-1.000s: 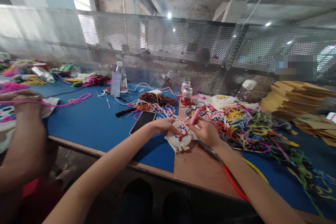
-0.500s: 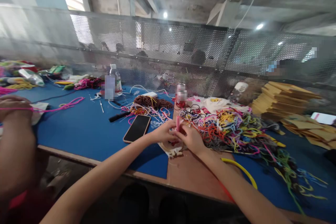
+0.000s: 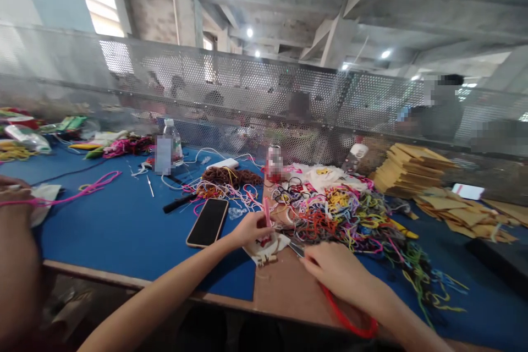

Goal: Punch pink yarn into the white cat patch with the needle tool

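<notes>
My left hand point(image 3: 249, 229) is closed, pinching a short, upright pink stick-like piece point(image 3: 267, 213). Directly under it lies a cream cloth piece point(image 3: 270, 247) with dark red parts in the middle and pale knobs at its near edge. My right hand point(image 3: 332, 264) is wrapped around a pair of scissors. The metal scissor blades point(image 3: 296, 249) point left toward the cloth, and a big red loop point(image 3: 355, 327), seemingly a handle, shows below my wrist. Most of the right fingers are turned away from view.
A tangled heap of coloured yarn point(image 3: 330, 198) lies beyond my hands. Left of them is a phone point(image 3: 208, 223). Bottles, a can point(image 3: 273, 162) and brown envelopes point(image 3: 412, 170) stand farther back. A neighbour's hand point(image 3: 14, 195) holds pink yarn at far left.
My right hand has left the pink piece and moved right and nearer, taking hold of the scissors. My left hand still pinches the pink piece. The yellow loop no longer shows.
</notes>
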`<state>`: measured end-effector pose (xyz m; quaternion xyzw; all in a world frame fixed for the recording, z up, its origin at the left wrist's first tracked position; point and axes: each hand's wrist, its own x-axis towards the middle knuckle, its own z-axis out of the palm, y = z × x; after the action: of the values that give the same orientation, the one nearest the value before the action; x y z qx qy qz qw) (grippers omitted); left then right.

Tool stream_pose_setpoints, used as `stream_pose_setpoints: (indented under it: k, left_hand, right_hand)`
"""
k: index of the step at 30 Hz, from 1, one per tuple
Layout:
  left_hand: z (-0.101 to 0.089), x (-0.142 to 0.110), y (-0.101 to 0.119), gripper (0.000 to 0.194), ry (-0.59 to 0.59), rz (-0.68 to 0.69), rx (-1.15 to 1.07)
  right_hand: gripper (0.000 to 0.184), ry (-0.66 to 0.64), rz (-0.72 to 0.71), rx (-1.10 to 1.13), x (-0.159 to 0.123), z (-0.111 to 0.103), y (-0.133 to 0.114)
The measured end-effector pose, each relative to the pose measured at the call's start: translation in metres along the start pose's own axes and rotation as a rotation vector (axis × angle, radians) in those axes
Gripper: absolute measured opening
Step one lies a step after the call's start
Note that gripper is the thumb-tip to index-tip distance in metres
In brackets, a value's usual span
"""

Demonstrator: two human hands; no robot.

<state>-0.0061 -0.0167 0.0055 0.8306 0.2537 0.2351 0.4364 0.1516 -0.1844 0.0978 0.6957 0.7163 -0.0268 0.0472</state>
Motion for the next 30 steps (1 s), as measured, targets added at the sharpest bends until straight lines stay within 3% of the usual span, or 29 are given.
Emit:
stream_pose_setpoints:
  k: [5,9,13,16,21,27,30]
  left_hand:
    - [0.002,0.002,0.0,0.026,0.047,-0.015,-0.007]
    - [0.003,0.003,-0.001,0.029,0.059,-0.028,-0.081]
    - [0.003,0.004,-0.001,0.029,0.071,-0.048,-0.122]
    - [0.003,0.004,-0.002,0.03,0.078,-0.046,-0.129]
    - [0.003,0.007,-0.002,0.031,0.074,-0.062,-0.213]
    - [0.003,0.007,-0.001,0.034,0.08,-0.06,-0.284]
    - [0.002,0.006,0.0,0.036,0.083,-0.074,-0.274]
  right_hand:
    - [0.029,-0.19,0.247,-0.054,-0.042,0.034,0.03]
    - [0.03,-0.117,0.21,0.071,-0.052,0.06,0.052]
    - [0.029,0.054,0.242,0.089,-0.062,0.073,0.068]
    - [0.019,0.043,0.238,0.17,-0.067,0.076,0.075]
    - [0.03,0.041,0.186,0.231,-0.061,0.068,0.074]
    - [0.02,-0.019,0.212,0.14,-0.041,0.063,0.055]
    - [0.027,-0.024,0.215,0.128,-0.044,0.063,0.056]
